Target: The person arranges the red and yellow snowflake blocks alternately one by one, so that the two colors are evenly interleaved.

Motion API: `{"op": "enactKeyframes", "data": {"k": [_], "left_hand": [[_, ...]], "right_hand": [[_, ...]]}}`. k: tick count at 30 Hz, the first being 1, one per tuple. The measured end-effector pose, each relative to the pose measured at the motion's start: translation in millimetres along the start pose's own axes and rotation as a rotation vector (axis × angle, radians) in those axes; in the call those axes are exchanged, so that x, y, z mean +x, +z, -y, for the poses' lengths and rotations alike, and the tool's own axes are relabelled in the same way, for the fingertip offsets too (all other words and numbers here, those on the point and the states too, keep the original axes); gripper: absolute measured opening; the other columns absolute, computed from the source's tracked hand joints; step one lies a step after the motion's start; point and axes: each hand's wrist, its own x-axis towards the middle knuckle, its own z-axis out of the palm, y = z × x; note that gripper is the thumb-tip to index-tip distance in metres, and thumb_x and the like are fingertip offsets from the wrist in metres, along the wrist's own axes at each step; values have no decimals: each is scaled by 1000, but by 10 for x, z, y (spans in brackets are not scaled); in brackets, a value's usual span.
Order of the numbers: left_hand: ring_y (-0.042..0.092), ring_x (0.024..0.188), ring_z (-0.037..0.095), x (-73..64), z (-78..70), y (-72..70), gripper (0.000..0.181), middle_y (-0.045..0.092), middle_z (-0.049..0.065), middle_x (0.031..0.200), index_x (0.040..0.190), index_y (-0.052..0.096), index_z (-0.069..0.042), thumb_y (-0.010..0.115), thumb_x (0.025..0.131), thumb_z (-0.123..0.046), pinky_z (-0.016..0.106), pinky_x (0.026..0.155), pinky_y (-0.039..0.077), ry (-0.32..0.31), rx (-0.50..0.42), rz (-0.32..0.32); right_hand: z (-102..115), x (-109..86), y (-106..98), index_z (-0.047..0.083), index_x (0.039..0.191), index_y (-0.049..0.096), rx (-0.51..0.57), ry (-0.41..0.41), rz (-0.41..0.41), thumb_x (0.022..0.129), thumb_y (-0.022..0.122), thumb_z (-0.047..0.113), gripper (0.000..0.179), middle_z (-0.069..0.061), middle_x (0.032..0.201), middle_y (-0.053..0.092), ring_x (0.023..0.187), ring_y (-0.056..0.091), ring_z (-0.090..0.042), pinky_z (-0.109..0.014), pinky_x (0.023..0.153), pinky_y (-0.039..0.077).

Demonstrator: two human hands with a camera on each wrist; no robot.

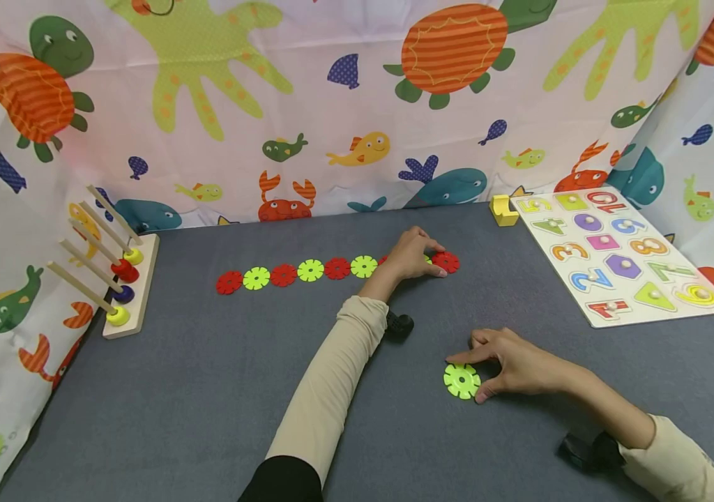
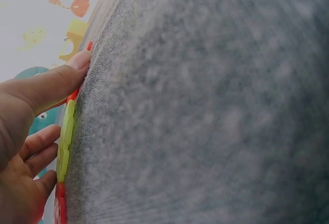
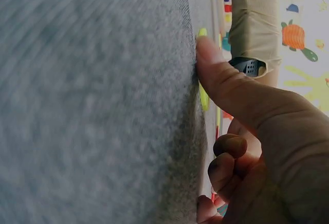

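Observation:
Notched plastic discs lie in a row on the grey table, alternating red and yellow-green, from a red disc at the left end to another red disc at the right end. My left hand reaches over the row and pinches that right-end disc between thumb and finger. It covers part of the discs just left of it. Closer to me, my right hand pinches a separate yellow-green disc by its rim, flat against the table. In the right wrist view, my thumb hides part of this disc.
A wooden peg stand with coloured beads stands at the left. On the right lie a number-and-shape puzzle board and a small yellow block by its corner. A patterned cloth hangs along the back and sides.

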Motion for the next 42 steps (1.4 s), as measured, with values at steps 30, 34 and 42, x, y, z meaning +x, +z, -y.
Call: {"op": "enactKeyframes", "data": {"k": [30, 34, 42], "left_hand": [[39, 107, 16, -7, 11, -10, 47, 45, 1, 118, 118, 64, -25, 75, 73, -37, 29, 91, 37, -19, -17, 7], [39, 109, 16, -6, 11, -1, 48, 46, 2, 119, 118, 65, -25, 75, 73, -37, 29, 92, 37, -17, -10, 8], [40, 108, 16, 7, 7, -10, 47, 46, 1, 119, 117, 65, -26, 75, 73, -37, 29, 92, 36, -7, -6, 4]], "right_hand": [[-597, 160, -501, 15, 116, 65, 23, 281, -128, 74, 77, 29, 46, 1, 79, 39, 72, 33, -7, -25, 60, 30], [-888, 317, -683, 11, 120, 63, -49, 458, -185, 75, 75, 28, 49, -4, 77, 43, 71, 35, -14, -27, 59, 29], [-1143, 522, -741, 4, 122, 59, -36, 590, -211, 78, 73, 33, 55, -9, 78, 43, 72, 35, -20, -31, 60, 26]]}}
